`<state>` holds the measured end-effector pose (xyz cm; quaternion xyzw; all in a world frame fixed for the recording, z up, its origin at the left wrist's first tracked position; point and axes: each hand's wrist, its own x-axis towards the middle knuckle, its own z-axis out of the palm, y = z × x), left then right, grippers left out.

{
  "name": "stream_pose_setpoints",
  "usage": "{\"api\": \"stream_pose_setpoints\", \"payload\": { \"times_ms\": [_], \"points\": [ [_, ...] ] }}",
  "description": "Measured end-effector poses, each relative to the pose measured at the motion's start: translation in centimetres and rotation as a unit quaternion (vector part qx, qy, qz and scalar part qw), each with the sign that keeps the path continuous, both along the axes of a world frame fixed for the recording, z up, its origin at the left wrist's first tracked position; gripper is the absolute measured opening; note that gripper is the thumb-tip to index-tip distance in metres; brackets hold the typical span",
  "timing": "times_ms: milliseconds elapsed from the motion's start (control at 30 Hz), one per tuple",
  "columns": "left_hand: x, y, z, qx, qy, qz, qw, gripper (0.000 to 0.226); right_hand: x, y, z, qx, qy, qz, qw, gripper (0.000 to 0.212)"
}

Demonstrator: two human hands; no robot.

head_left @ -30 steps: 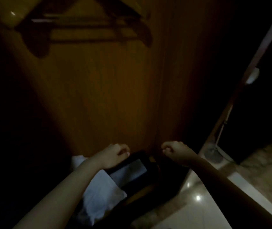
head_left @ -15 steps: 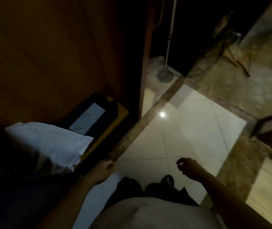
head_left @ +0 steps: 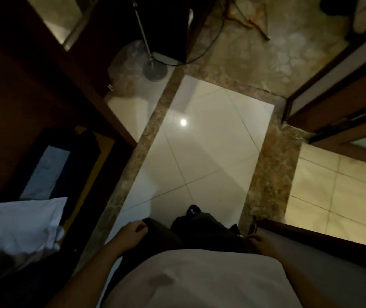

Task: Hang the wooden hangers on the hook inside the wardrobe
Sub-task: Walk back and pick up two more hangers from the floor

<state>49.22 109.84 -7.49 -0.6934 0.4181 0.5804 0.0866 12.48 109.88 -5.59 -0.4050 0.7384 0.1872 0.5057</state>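
Observation:
Wooden hangers lie on the brown marble floor at the top of the head view, far from both hands. The wardrobe stands dark on the left; its hook and hanging rail are out of view. My left hand hangs by my left thigh with fingers loosely curled and holds nothing. Beside my right hip, my right hand is also loosely curled and empty. I look almost straight down at my shirt and dark trousers.
A white pillow and a dark flat object with a grey panel lie on the wardrobe bottom. A floor lamp base with a cable stands by a black cabinet. A door frame is at the right.
My view has swung down from the wardrobe's back wall and hung hangers to the floor. Both hands have dropped from chest height to my sides, still empty.

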Motion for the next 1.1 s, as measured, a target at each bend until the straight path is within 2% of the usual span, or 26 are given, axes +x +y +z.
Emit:
{"api": "stream_pose_setpoints", "payload": {
  "times_ms": [167,333,567,667,867,1100],
  "points": [
    [-3.6,-6.6,0.6,-0.044,-0.006,-0.029,0.999,0.020,-2.2,-2.0,0.3,-0.010,-0.007,-0.026,1.000,0.031],
    [-5.2,-10.8,0.6,-0.052,-0.005,-0.037,0.998,0.011,-3.1,-6.4,0.1,-0.015,-0.046,-0.034,0.998,0.030],
    [-5.8,-16.8,-1.0,-0.016,-0.031,-0.091,0.995,0.014,-3.6,-19.5,1.0,-0.116,-0.095,-0.121,0.981,0.030],
    [-6.3,-21.9,-1.0,-0.007,-0.026,-0.089,0.996,0.027,-3.8,-26.1,2.1,-0.155,-0.104,-0.139,0.973,0.029],
    [-7.8,-33.7,0.0,-0.030,0.000,-0.097,0.995,0.023,-4.9,-36.0,4.2,-0.188,-0.102,-0.157,0.964,0.030],
    [-11.3,-47.4,2.4,-0.073,-0.002,-0.161,0.984,0.027,-8.6,-38.5,4.5,-0.186,-0.070,-0.244,0.949,0.030]
  ]
}}
